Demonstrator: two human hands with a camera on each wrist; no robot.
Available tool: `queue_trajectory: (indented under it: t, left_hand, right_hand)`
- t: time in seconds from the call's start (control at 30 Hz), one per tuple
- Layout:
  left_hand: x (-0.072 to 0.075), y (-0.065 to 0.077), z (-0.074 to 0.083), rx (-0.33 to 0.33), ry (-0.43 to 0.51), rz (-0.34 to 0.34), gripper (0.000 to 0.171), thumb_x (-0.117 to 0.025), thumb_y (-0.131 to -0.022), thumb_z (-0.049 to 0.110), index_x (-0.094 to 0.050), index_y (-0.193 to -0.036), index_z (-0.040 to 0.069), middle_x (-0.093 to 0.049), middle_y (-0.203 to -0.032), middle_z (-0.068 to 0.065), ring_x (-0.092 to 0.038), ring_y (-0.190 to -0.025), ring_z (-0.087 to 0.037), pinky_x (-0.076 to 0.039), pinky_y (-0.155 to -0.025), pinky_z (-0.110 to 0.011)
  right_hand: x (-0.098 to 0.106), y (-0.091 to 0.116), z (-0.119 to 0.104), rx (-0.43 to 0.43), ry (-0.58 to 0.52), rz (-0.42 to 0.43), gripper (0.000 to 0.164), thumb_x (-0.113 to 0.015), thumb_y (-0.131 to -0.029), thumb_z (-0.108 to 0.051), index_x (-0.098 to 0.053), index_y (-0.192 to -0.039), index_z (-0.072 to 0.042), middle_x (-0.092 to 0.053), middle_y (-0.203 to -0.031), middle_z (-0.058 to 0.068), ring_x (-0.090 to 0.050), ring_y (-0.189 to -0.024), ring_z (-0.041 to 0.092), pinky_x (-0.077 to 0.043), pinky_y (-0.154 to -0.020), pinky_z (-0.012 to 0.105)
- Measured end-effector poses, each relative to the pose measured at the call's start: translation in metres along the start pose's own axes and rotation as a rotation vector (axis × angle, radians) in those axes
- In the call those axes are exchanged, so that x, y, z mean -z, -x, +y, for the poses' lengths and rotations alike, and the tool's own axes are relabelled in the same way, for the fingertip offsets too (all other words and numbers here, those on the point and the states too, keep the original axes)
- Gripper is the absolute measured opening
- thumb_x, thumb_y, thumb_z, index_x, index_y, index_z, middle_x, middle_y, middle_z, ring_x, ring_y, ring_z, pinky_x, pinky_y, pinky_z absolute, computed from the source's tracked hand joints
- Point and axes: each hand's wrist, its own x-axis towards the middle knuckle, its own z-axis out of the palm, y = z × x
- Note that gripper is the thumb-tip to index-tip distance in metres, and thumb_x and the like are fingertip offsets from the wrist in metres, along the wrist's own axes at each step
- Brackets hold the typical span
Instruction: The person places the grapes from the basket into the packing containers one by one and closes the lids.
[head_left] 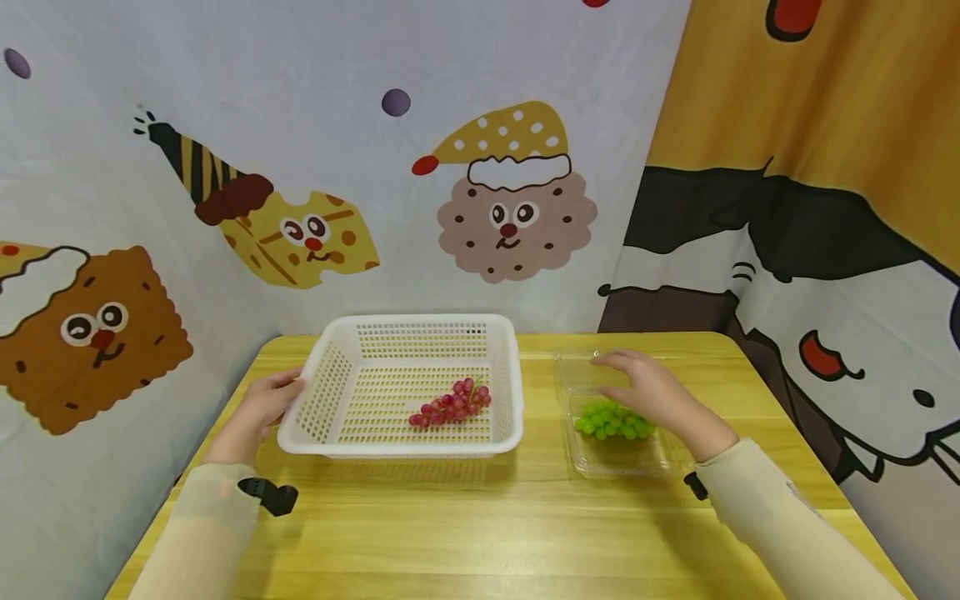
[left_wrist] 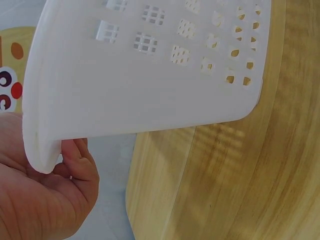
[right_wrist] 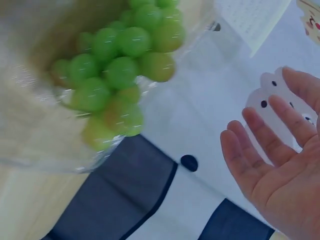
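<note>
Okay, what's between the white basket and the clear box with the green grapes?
Nothing but a bare strip of wooden table separates the basket from the box, in the head view.

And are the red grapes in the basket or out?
In: the red grapes lie inside the white basket, on its holed floor.

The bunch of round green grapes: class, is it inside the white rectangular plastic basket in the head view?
No, the green grapes lie in the clear plastic container, while the white basket holds reddish grapes.
</note>
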Motion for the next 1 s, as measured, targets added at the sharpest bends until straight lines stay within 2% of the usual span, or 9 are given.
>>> queue_trajectory:
  t: [0.23,0.43,0.57,0.8,1.0]
  left_hand:
    - [-0.001,0.000,0.000,0.005,-0.011,0.007,0.054,-0.041,-0.101,0.034,-0.032,-0.148,0.009,-0.043,-0.141,-0.024,-0.060,-0.099,-0.017,-0.052,-0.078,-0.030]
    - [-0.001,-0.001,0.000,0.008,-0.015,0.012,0.054,-0.042,-0.101,0.034,-0.032,-0.148,0.008,-0.044,-0.140,-0.024,-0.060,-0.099,-0.018,-0.052,-0.076,-0.029]
    - [-0.001,-0.001,0.001,0.003,-0.017,0.010,0.054,-0.041,-0.101,0.033,-0.031,-0.148,0.008,-0.043,-0.141,-0.024,-0.060,-0.100,-0.018,-0.052,-0.076,-0.028]
    - [-0.001,0.001,0.001,0.006,-0.020,0.002,0.055,-0.040,-0.102,0.034,-0.030,-0.149,0.008,-0.042,-0.142,-0.024,-0.057,-0.109,-0.025,-0.052,-0.078,-0.029]
    - [-0.001,0.003,0.003,0.014,-0.016,0.001,0.055,-0.040,-0.101,0.034,-0.029,-0.149,0.008,-0.041,-0.143,-0.024,-0.054,-0.114,-0.029,-0.051,-0.081,-0.031]
  right_hand:
    - [0.003,-0.022,-0.023,0.165,-0.084,-0.070,0.051,-0.066,-0.089,-0.034,-0.053,-0.136,-0.019,-0.048,-0.141,0.010,-0.043,-0.129,0.033,-0.037,-0.103,0.053]
    - [-0.002,-0.044,-0.038,0.218,-0.103,-0.148,0.057,-0.059,-0.089,-0.048,-0.049,-0.139,-0.021,-0.041,-0.147,0.008,-0.035,-0.136,0.032,-0.033,-0.107,0.053]
    - [-0.009,-0.062,-0.049,0.236,-0.077,-0.211,0.057,-0.059,-0.090,-0.047,-0.048,-0.140,-0.023,-0.038,-0.149,0.007,-0.033,-0.138,0.030,-0.030,-0.109,0.051]
    - [-0.013,-0.093,-0.075,0.276,-0.011,-0.263,0.051,-0.062,-0.092,-0.030,-0.048,-0.140,-0.017,-0.040,-0.147,0.011,-0.034,-0.137,0.031,-0.028,-0.111,0.049]
    - [-0.014,-0.113,-0.098,0.287,0.045,-0.319,0.053,-0.061,-0.092,-0.032,-0.046,-0.141,-0.017,-0.042,-0.147,0.008,-0.035,-0.137,0.027,-0.028,-0.112,0.045]
